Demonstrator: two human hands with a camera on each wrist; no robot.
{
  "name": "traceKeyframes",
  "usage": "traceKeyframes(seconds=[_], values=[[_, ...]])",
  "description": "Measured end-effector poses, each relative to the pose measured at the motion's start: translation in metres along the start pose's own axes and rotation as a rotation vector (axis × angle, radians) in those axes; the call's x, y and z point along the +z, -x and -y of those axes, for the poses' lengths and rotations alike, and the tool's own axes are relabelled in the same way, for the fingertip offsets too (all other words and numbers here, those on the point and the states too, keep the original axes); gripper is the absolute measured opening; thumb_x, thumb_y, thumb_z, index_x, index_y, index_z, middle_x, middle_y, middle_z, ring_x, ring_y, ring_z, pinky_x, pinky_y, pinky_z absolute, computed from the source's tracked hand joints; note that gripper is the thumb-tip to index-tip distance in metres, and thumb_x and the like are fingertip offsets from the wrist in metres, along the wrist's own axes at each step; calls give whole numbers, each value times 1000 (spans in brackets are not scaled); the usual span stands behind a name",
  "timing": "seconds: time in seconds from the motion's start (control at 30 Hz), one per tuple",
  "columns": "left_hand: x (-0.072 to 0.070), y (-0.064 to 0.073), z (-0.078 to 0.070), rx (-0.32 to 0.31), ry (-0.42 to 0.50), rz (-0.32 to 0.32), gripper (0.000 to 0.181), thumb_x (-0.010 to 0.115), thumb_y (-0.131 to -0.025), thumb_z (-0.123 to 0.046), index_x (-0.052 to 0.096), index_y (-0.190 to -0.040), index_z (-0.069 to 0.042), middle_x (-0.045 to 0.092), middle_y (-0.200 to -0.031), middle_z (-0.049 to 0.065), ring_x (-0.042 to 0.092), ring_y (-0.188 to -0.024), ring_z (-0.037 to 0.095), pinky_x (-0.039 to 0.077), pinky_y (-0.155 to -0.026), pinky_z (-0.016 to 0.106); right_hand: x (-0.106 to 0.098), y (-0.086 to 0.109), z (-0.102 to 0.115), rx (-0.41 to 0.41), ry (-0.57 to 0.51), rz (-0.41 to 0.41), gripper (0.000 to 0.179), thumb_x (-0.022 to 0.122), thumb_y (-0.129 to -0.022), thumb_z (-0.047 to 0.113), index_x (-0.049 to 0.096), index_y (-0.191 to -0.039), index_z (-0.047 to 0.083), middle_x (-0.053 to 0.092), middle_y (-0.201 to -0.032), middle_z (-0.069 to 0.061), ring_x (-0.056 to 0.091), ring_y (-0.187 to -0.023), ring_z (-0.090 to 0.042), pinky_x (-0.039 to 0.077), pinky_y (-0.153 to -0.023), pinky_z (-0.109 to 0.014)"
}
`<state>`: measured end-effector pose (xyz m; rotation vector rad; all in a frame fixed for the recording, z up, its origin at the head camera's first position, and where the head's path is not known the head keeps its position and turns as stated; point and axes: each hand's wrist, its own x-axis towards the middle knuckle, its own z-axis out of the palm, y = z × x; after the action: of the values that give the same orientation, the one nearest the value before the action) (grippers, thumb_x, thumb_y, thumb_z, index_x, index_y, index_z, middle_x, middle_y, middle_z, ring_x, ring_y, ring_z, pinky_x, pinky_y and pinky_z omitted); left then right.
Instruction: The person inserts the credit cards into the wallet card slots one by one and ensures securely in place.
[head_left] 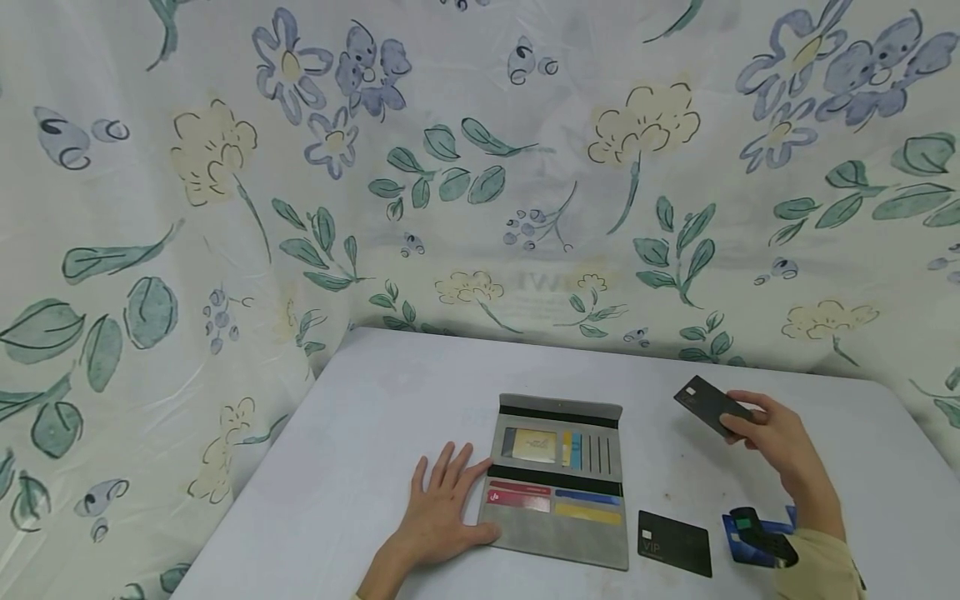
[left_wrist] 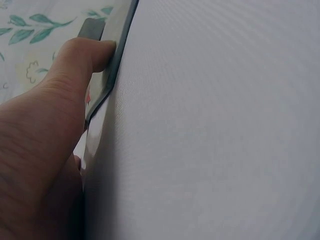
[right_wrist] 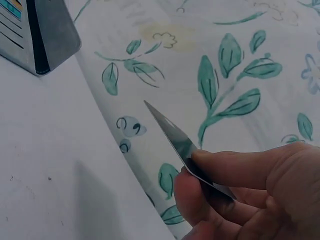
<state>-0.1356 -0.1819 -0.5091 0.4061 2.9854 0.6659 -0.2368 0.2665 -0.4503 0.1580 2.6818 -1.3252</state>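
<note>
My right hand (head_left: pixel 783 442) pinches a black card (head_left: pixel 703 400) between thumb and fingers, raised over the right side of the table. In the right wrist view that card (right_wrist: pixel 172 136) appears nearly edge-on. A grey wallet (head_left: pixel 555 546) lies unfolded at the middle of the table, with cards in its slots and a clear window in its upper half. Along its left edge rests my left hand (head_left: pixel 437 521), fingers spread and thumb on the lower left corner. The left wrist view shows the thumb (left_wrist: pixel 102 52) pressing on the wallet's edge.
A second black card (head_left: pixel 673 546), marked VIP, lies right of the wallet. Further right is a blue card (head_left: pixel 742 546), partly covered by the dark wrist strap (head_left: pixel 765 537) and sleeve. Floral sheeting (head_left: pixel 480 225) hangs behind and to the left of the white table (head_left: pixel 390 400).
</note>
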Motion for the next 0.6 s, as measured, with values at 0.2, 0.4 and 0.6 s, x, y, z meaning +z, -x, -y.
traceKeyframes(seconds=[0.2, 0.4, 0.6], values=[[0, -1, 1, -3, -5, 3, 86, 66, -78, -65, 42, -148, -20, 27, -161, 12, 11, -150, 37, 0, -116, 64, 10, 0, 12, -26, 16, 56, 63, 58, -99, 28, 35, -146, -6, 71, -98, -13, 60, -87, -21, 46, -74, -30], [2, -1, 2, 4, 4, -5, 86, 66, -78, -64, 42, -148, -20, 27, -161, 12, 12, -150, 37, 0, -115, 65, 20, 0, 18, -74, -1, 115, 60, 62, -97, 25, 39, -143, -6, 70, -100, -17, 62, -82, -18, 47, -74, -30], [2, 0, 2, 20, 12, -25, 86, 67, -78, -63, 42, -148, -18, 29, -160, 14, 14, -149, 39, 1, -114, 65, 32, -1, 22, -85, 3, 153, 59, 65, -95, 27, 43, -139, -6, 69, -103, -19, 61, -81, -19, 46, -72, -32]])
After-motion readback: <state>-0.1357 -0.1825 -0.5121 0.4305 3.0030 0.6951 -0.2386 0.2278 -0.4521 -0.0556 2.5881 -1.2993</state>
